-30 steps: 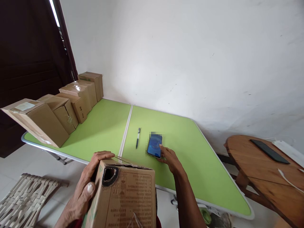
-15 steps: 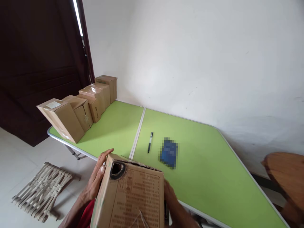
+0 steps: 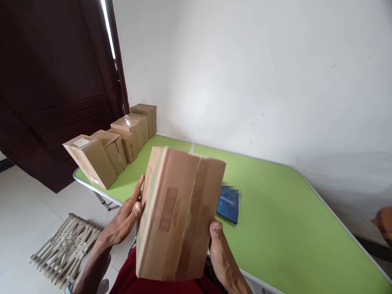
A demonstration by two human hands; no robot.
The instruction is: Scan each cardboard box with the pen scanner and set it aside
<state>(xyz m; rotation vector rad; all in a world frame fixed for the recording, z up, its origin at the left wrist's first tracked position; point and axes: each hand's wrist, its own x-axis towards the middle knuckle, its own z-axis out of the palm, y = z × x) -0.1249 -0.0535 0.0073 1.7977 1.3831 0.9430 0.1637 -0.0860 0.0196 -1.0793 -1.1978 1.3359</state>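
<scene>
So there's a green folding surface (image 3: 275, 196) pushed up against a white wall (image 3: 245, 73), with a row of small taped cardboard boxes (image 3: 113, 145) lined up along its far left edge, next to a dark curtain (image 3: 52, 81). A phone (image 3: 228, 206) lies flat on the green top, screen lit. A woven stool (image 3: 61, 249) sits down on the tiled floor to the left.

The big thing is the cardboard box (image 3: 179, 214) the person has up in front of them, tilted, taped seam facing the camera. It's held off the surface, over its near edge, and it blocks a good chunk of the middle of the green top plus the phone's left edge.

Left hand (image 3: 127, 218) is flat along the box's left side, fingers (image 3: 139, 190) stretched up the edge, thumb on the front. Right hand (image 3: 222, 253) has the lower right corner, thumb pressed on the front face and the rest tucked behind, out of sight. Both hands are clamped on it.
</scene>
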